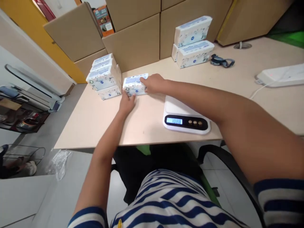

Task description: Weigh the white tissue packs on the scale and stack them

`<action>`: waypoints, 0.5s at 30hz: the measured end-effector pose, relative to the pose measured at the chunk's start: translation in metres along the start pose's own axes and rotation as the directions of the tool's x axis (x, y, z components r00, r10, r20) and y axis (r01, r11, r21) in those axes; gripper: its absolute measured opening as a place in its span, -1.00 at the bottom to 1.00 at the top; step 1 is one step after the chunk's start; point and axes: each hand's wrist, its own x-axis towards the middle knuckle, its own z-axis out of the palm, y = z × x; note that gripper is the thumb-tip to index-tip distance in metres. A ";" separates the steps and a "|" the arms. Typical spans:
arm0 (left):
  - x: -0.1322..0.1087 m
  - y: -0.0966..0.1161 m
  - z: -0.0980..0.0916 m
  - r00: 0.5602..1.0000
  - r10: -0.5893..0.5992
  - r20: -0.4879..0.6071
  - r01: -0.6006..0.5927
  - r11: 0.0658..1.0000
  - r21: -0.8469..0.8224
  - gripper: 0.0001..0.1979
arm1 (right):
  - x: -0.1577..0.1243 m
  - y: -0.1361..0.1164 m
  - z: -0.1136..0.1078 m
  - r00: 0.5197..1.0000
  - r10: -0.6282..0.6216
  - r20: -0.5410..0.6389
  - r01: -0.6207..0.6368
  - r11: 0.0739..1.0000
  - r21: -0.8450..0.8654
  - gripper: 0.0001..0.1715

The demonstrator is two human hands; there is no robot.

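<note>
Between my two hands a white tissue pack (135,85) with a blue-and-floral print lies on the table, just right of a stack of similar packs. My left hand (127,102) grips its left front corner, thumb and fingers on the near side. From the right, my right hand (154,84) holds the other end, with a finger over the top. The stack of tissue packs (102,77) stands close by on the left. A white kitchen scale (186,118) with a lit display sits below my right forearm, which covers part of its plate.
Cardboard boxes (135,44) line the back of the table (90,126). More tissue packs (195,54) are piled at the back right, beside a dark strap (222,61). A white power strip (282,76) with a cable lies at far right.
</note>
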 end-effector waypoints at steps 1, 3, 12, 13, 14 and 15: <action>0.004 0.006 0.008 0.999 -0.046 0.006 0.046 0.998 0.032 0.05 | 0.012 0.010 0.001 0.999 0.026 0.019 -0.026 1.000 0.009 -0.13; 0.004 0.011 0.015 0.993 -0.111 0.032 0.108 0.990 0.093 0.13 | 0.042 0.020 0.005 0.997 0.074 0.022 -0.075 0.995 0.071 -0.24; -0.029 0.006 0.009 0.979 0.011 0.205 -0.063 0.966 0.249 -0.10 | 0.170 0.029 0.021 0.973 0.229 -0.039 -0.194 0.894 0.404 -0.58; -0.030 0.006 0.011 0.978 0.014 0.208 -0.067 0.967 0.248 -0.13 | 0.178 0.032 0.022 0.974 0.224 -0.032 -0.196 0.906 0.376 -0.55; -0.032 0.006 0.012 0.979 0.017 0.204 -0.067 0.968 0.242 -0.16 | 0.185 0.035 0.023 0.976 0.216 -0.021 -0.196 0.920 0.341 -0.53; -0.034 0.007 0.013 0.980 0.018 0.199 -0.066 0.970 0.236 -0.20 | 0.193 0.038 0.025 0.979 0.205 -0.015 -0.191 0.934 0.302 -0.52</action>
